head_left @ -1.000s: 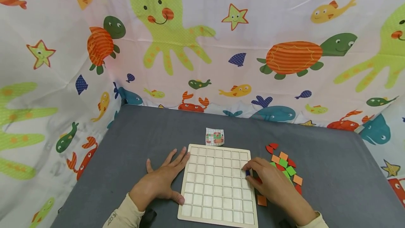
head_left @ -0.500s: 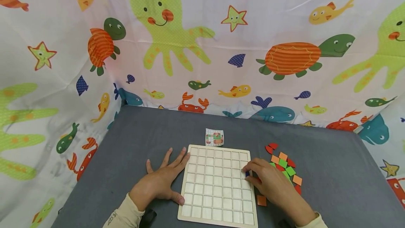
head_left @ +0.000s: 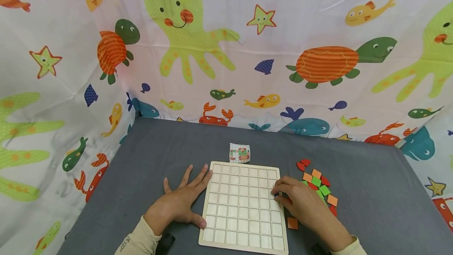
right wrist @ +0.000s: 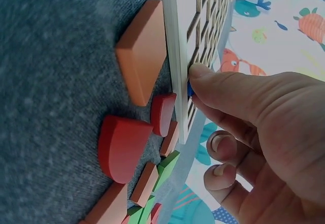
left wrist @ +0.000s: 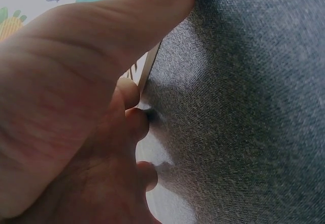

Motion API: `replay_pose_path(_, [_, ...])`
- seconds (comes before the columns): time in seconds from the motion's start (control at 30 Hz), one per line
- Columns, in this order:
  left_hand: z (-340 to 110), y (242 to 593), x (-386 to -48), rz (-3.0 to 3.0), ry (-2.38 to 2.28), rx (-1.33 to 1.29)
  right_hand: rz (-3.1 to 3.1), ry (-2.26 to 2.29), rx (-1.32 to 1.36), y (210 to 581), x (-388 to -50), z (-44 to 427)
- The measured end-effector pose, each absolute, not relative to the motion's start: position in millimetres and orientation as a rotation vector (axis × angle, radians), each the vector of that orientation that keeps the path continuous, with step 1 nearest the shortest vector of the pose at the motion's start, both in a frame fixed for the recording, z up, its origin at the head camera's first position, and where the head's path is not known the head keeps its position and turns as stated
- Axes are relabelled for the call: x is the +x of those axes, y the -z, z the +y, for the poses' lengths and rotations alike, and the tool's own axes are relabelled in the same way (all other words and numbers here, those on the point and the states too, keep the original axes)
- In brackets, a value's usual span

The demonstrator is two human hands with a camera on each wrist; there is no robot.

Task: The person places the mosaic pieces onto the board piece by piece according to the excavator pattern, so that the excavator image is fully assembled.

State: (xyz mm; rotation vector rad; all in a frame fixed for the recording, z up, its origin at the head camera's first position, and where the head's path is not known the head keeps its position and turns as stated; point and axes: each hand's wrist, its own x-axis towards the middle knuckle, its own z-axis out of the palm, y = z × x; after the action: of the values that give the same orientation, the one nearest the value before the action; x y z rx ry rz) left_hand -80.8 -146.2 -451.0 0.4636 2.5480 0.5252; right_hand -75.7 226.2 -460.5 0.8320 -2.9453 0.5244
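Note:
A pale wooden board (head_left: 242,202) with a grid of square recesses lies on the grey cloth. My left hand (head_left: 178,204) is spread at its left side, fingertips and thumb touching the edge. At the board's right edge my right hand (head_left: 303,204) pinches a small dark blue piece (right wrist: 190,89) between thumb and forefinger, at one of the recesses. Fingers hide most of that piece, so its shape cannot be told. The other fingers of this hand are loosely bent in the right wrist view.
Orange square tiles (head_left: 292,223), green tiles (head_left: 325,190) and red rounded tiles (head_left: 301,167) lie right of the board, partly under my right hand. A small card (head_left: 240,153) with a coloured grid pattern touches the far edge. A printed curtain (head_left: 219,50) stands behind.
The right fingers have tilted slightly over the blue piece, and less of it shows in the head view. The left hand and board stay where they were.

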Motion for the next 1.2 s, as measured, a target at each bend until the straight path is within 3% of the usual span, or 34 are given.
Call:
replay_pose_path(0.53, [-148, 453, -81, 2.541, -0.537, 0.47, -2.89, -0.468, 0.908, 463, -82, 232])
replay_pose_path(1.2, [-149, 452, -80, 2.529, -0.563, 0.495, -2.697, -0.34, 1.226, 467, -90, 245])
